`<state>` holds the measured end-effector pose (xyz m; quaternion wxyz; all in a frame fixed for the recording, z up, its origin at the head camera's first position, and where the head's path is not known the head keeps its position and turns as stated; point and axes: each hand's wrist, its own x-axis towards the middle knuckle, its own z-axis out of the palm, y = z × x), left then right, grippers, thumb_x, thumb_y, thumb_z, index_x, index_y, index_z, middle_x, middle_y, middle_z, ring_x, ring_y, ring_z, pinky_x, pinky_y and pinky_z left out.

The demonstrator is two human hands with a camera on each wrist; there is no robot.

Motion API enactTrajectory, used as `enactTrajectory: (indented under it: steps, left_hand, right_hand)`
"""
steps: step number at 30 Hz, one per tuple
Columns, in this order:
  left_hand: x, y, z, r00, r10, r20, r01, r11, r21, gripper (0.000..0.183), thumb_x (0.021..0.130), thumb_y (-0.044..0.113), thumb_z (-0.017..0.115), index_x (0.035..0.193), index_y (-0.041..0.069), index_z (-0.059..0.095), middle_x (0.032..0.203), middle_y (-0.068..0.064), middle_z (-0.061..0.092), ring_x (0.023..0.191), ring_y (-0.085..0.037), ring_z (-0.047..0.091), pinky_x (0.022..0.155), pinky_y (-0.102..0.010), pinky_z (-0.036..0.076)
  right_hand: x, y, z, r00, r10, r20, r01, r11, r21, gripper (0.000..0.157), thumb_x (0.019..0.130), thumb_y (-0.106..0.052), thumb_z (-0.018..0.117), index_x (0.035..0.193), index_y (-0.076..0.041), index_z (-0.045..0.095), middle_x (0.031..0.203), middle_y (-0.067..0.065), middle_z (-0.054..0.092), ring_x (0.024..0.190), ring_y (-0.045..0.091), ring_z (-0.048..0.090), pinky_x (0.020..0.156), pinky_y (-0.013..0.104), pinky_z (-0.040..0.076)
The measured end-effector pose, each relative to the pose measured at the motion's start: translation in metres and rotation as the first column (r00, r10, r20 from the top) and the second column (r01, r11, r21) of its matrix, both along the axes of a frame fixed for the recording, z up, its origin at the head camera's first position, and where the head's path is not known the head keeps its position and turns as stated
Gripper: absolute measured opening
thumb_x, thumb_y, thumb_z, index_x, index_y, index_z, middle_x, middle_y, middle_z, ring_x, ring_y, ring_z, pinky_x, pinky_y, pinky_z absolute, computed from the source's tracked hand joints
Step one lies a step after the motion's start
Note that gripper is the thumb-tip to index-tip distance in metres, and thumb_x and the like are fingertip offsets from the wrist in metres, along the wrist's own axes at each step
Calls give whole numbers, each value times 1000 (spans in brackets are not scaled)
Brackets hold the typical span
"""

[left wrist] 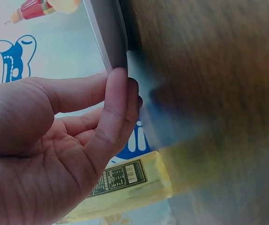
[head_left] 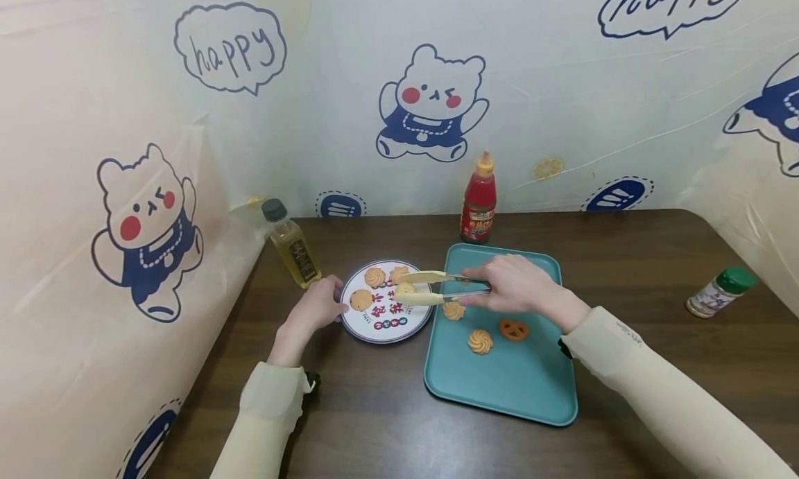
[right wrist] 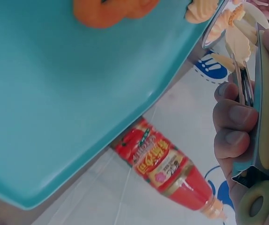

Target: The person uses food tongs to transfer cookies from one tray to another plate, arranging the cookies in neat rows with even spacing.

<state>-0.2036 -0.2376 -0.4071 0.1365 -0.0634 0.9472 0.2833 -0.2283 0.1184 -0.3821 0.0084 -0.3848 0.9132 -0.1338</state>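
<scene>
My left hand (head_left: 317, 303) pinches the rim of a round white plate (head_left: 385, 335) between thumb and fingers; the left wrist view shows the plate's edge (left wrist: 107, 37) in that pinch. In my right hand (head_left: 515, 282) is a pair of tongs (head_left: 458, 294) with cream tips, reaching from over the tray to above the plate. Between the tips is a cookie (head_left: 406, 288), touching or just over the plate. Several cookies lie on the plate, among them a round flat one (head_left: 361, 299) and a swirled one (head_left: 374, 278).
A teal tray (head_left: 499, 389) right of the plate bears swirled cookies (head_left: 480, 341) and a pretzel-shaped cookie (head_left: 513, 329). Behind it stands a red sauce bottle (head_left: 479, 205). An oil bottle (head_left: 293, 247) is beyond my left hand; a green-capped jar (head_left: 718, 295) stands far right.
</scene>
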Motion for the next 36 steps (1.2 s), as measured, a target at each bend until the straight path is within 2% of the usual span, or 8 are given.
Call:
enactTrajectory:
  steps: [11,36]
  left_hand:
    - [0,0,-1,1000,1,-2,-1,1000,-3,48,91,6,72,132,-4,50,108,-19,60,76,-23,62,72,-35,54]
    - [-1,0,-1,1000,-4,-4,4,1000,-6,48,91,7,72,132,-4,50,105,-18,61,76,-23,62,70,-34,54]
  right_hand:
    - [-9,-26,-17,999,6,52,-8,999,36,52,88,-52,70,125,-15,71,54,-11,50,49,8,46,49,29,38]
    - [-9,-39,-20,997,-36,73,30,996,79,61,88,-56,68,133,-14,65,48,-6,42,43,13,40,46,28,31]
